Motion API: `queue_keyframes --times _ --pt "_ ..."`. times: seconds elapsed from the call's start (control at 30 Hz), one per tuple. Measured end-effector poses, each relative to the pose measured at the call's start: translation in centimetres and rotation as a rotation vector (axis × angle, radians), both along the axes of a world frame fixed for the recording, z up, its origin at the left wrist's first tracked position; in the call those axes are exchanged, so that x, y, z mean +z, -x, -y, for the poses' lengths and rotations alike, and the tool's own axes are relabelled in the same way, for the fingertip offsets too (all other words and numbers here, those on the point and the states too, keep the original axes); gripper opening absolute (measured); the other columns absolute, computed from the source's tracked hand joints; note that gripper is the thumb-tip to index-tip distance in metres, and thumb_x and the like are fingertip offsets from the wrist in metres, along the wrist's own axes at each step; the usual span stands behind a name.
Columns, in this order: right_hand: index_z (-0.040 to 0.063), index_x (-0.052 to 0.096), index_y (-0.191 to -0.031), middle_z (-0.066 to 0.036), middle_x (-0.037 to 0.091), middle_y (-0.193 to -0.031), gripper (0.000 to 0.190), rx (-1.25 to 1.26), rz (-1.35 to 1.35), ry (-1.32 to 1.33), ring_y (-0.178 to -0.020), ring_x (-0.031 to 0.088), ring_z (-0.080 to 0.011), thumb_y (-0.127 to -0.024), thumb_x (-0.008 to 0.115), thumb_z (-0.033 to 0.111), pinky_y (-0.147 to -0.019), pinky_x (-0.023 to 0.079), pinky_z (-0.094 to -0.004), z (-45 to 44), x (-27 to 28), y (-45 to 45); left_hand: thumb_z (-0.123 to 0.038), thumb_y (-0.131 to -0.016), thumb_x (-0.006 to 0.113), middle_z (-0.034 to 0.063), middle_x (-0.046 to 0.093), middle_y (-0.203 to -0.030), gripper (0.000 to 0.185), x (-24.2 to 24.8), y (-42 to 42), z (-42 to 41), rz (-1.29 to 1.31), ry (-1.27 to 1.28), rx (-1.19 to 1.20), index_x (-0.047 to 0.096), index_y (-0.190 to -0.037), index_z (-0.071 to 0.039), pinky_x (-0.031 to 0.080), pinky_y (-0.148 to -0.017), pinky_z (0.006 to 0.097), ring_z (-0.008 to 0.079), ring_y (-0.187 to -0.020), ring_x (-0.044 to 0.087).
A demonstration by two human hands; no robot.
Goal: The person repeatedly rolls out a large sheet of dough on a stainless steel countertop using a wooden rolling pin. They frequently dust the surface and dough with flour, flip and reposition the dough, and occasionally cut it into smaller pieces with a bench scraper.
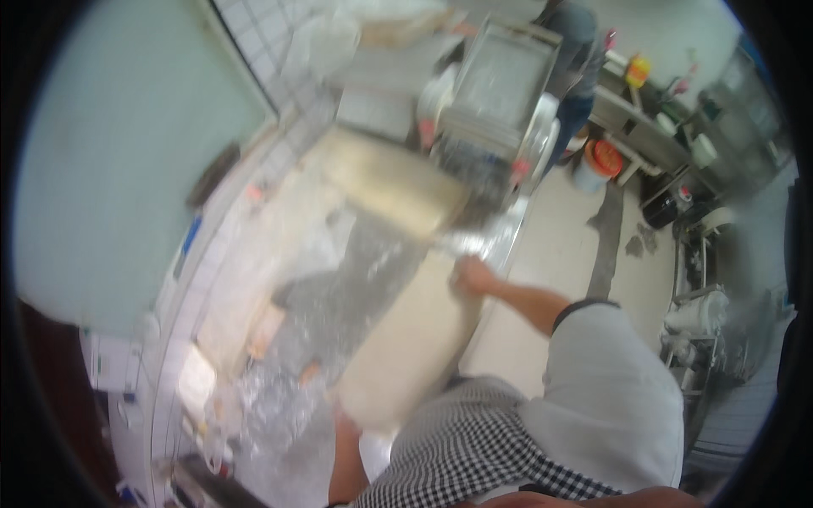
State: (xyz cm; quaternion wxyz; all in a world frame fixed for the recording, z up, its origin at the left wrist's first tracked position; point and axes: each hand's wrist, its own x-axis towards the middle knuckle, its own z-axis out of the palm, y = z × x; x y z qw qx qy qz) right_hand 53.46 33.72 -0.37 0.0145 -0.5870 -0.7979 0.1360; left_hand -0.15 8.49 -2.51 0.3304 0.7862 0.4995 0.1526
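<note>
A large cream-coloured slab (pixel 406 336) is held low in front of my checked apron, over the metal worktop (pixel 336 292). Blur hides whether it is dough or a board. My right hand (pixel 475 276) grips its far right corner. At the near left corner my left hand (pixel 345 422) has hold of it, with the fingers mostly hidden. Beyond the slab, a yellowish board or sheet (pixel 394 181) lies in front of a metal machine (pixel 476 171) with a shallow tray (pixel 505 79) on top.
A person (pixel 575 57) stands beyond the machine. Pale flour-like powder (pixel 235 267) and plastic film (pixel 273 406) cover parts of the worktop by the tiled wall. On the floor side stand a bucket with an orange lid (pixel 600 165), a sink counter (pixel 641 130) and metal shelving (pixel 698 336).
</note>
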Motion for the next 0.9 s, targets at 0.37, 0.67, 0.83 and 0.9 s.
queue_keyframes --times 0.37,0.67,0.83,0.9 --pt "-0.007 0.063 -0.126 -0.027 0.061 -0.132 0.082 -0.143 -0.270 0.446 -0.122 0.058 -0.0398 -0.085 0.064 0.064 -0.108 0.044 -0.0454 -5.6 -0.6 -0.6 -0.017 -0.074 0.074 0.0218 0.060 -0.131 0.081 0.2 -0.5 2.6 -0.036 0.177 0.364 0.042 -0.145 0.002 0.044 -0.107 0.0446 0.0356 -0.124 0.057" --pt "-0.003 0.073 -0.099 -0.024 0.073 -0.100 0.056 -0.335 -0.319 0.310 -0.094 0.071 -0.0368 -0.076 0.075 0.048 -0.084 0.056 -0.0451 2.7 1.3 -0.4 -0.026 -0.088 0.069 0.0176 0.061 -0.129 0.056 -5.9 6.1 -5.4 0.576 0.496 0.593 0.053 -0.139 -0.006 0.048 -0.104 0.0474 0.0304 -0.121 0.059" --pt "-0.005 0.069 -0.100 -0.023 0.067 -0.103 0.059 -0.760 -0.392 0.381 -0.098 0.064 -0.0374 -0.087 0.068 0.053 -0.087 0.050 -0.0483 18.8 3.5 7.9 -0.025 -0.088 0.073 0.0121 0.067 -0.116 0.047 9.3 2.4 -20.4 0.232 0.035 0.082 0.061 -0.127 -0.002 0.055 -0.090 0.0424 0.0225 -0.105 0.065" --pt "-0.005 0.070 -0.097 -0.020 0.070 -0.095 0.055 -0.967 -0.584 0.542 -0.083 0.071 -0.0323 -0.092 0.064 0.049 -0.071 0.056 -0.0430 25.8 4.7 15.8 -0.023 -0.083 0.080 0.0109 0.071 -0.107 0.049 15.3 -3.5 -25.9 0.434 0.364 0.151 0.063 -0.123 0.001 0.058 -0.080 0.0372 0.0183 -0.094 0.069"
